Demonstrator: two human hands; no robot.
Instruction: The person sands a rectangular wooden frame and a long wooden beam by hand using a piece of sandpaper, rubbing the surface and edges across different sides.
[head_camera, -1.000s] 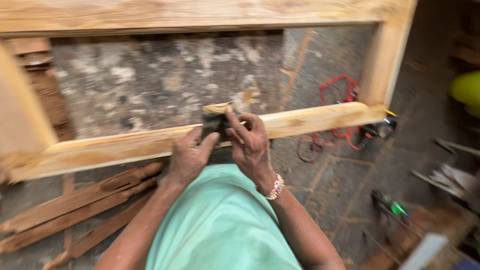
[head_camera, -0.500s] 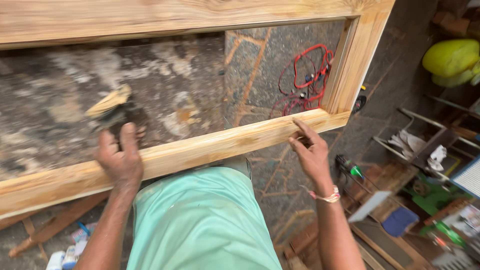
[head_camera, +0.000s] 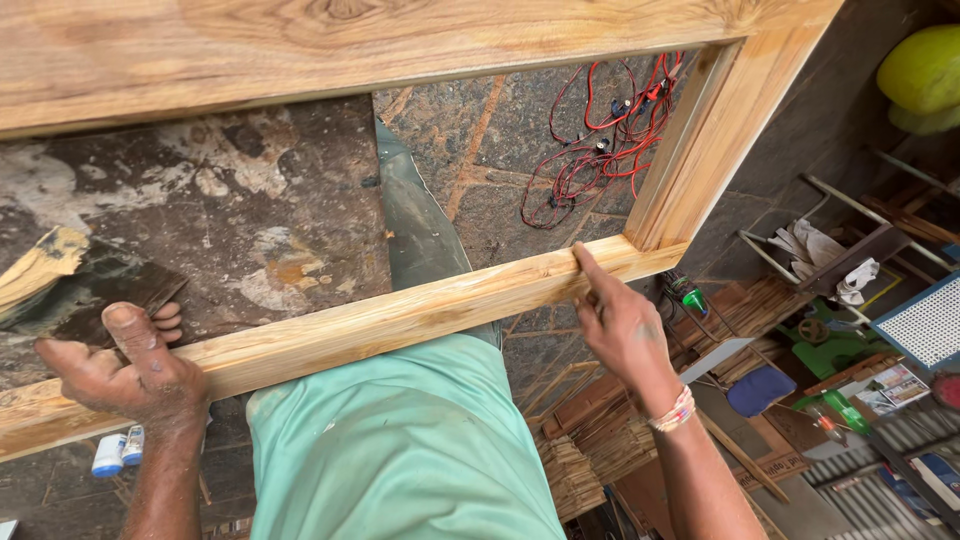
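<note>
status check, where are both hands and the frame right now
Left hand grips dark sanding pad on near rail. Right hand open, fingertips on same rail near corner. Red wires lie beyond.

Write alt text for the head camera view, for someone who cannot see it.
Seen from above, a person in a green shirt leans over a pale wooden frame; the left hand grips a dark flat scraper smeared with yellowish filler, while the right hand rests its fingers on the frame's near rail. Red wires lie on the stone floor inside the frame.
</note>
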